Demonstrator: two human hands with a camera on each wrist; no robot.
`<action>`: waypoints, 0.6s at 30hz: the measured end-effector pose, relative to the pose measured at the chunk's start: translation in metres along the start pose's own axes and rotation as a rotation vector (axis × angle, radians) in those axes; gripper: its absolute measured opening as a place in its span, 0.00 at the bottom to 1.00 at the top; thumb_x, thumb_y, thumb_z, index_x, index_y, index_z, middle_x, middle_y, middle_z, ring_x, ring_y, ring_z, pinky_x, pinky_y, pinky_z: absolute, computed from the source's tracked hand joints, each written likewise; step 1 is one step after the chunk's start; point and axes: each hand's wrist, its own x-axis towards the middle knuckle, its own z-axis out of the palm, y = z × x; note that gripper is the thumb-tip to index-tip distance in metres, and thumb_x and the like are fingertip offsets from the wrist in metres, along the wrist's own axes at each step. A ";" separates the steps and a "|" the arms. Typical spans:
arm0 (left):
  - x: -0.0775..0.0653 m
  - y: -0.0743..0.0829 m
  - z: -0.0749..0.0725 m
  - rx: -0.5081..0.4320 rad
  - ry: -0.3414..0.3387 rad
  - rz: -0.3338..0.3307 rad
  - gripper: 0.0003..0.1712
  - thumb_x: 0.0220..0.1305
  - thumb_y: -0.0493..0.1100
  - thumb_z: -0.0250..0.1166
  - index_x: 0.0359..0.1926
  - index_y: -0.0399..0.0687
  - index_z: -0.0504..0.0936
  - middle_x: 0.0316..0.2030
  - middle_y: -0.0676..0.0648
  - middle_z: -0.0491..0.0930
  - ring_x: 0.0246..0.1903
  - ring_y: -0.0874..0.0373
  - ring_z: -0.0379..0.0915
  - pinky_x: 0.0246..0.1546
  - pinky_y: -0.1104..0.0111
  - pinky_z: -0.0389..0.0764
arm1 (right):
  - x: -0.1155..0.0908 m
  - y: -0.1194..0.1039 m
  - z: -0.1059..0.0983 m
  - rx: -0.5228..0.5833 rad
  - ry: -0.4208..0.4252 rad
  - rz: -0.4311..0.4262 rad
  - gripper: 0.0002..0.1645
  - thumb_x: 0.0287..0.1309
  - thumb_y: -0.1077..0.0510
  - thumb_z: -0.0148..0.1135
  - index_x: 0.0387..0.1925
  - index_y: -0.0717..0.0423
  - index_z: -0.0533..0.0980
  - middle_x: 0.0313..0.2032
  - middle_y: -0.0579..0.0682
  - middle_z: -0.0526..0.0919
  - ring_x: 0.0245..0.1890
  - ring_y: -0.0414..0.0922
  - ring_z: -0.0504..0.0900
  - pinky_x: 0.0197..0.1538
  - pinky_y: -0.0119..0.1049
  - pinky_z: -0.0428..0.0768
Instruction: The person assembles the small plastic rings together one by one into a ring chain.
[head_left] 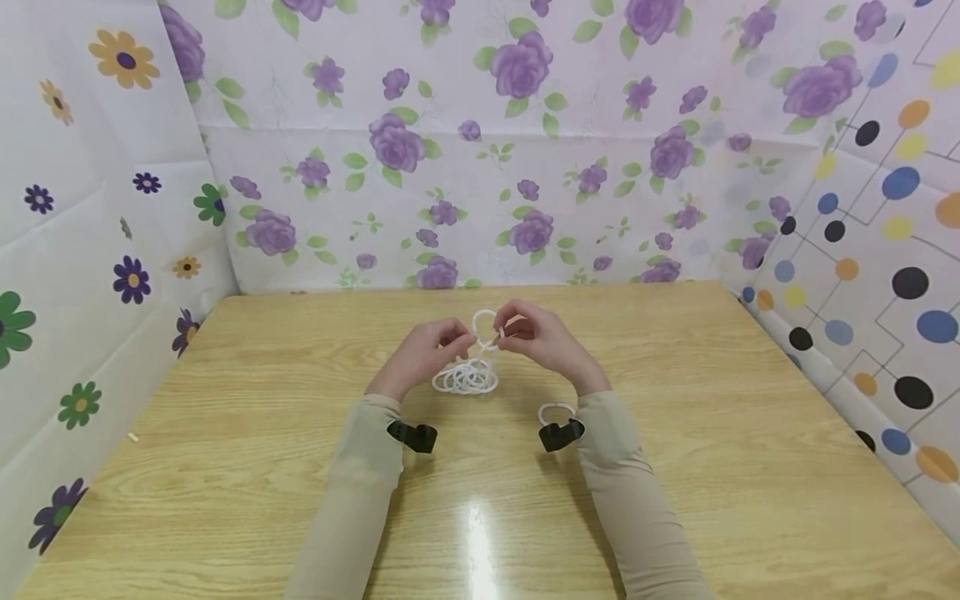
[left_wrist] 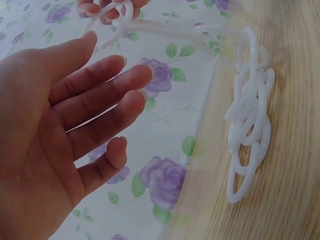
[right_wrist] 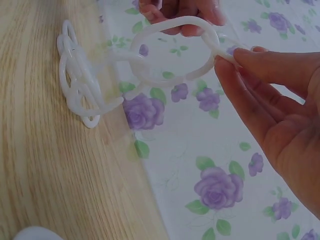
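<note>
Links in the pile of glossy white plastic chain overlap so tightly that they cannot be counted; the pile lies on the light wood-grain table, near both hands. One loose white oval ring is partly covered by the black camera on the right wrist. A small pale fragment near the table's left edge is too small to identify.

Two bare hands are in view, their beige sleeves cut off by the lower frame edge. The right hand pinches white plastic between thumb and fingertip; the fingers and blur conceal whether it is one link or two. The left hand has its fingers loosely spread and slightly bent, its thumb tip beside the raised oval link; whether they touch cannot be told.

That link is suspended above the table between the hands: smooth, round-edged and milky white, with blurred links trailing toward the pile. Three patterned sheets surround the table.
</note>
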 end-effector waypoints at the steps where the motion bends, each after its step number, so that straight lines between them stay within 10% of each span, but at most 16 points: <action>1: 0.000 0.000 0.000 0.000 0.001 -0.001 0.18 0.72 0.56 0.54 0.42 0.49 0.81 0.30 0.48 0.81 0.32 0.57 0.75 0.38 0.65 0.74 | 0.000 0.000 0.000 0.007 0.001 0.002 0.13 0.59 0.68 0.62 0.45 0.63 0.73 0.45 0.60 0.78 0.47 0.54 0.83 0.50 0.38 0.82; 18: -0.001 0.004 0.000 0.054 0.047 0.047 0.11 0.70 0.47 0.58 0.40 0.45 0.82 0.29 0.47 0.81 0.30 0.58 0.73 0.34 0.68 0.73 | -0.001 -0.002 -0.005 -0.055 -0.070 0.012 0.07 0.65 0.63 0.58 0.44 0.59 0.77 0.46 0.58 0.82 0.49 0.52 0.83 0.52 0.42 0.81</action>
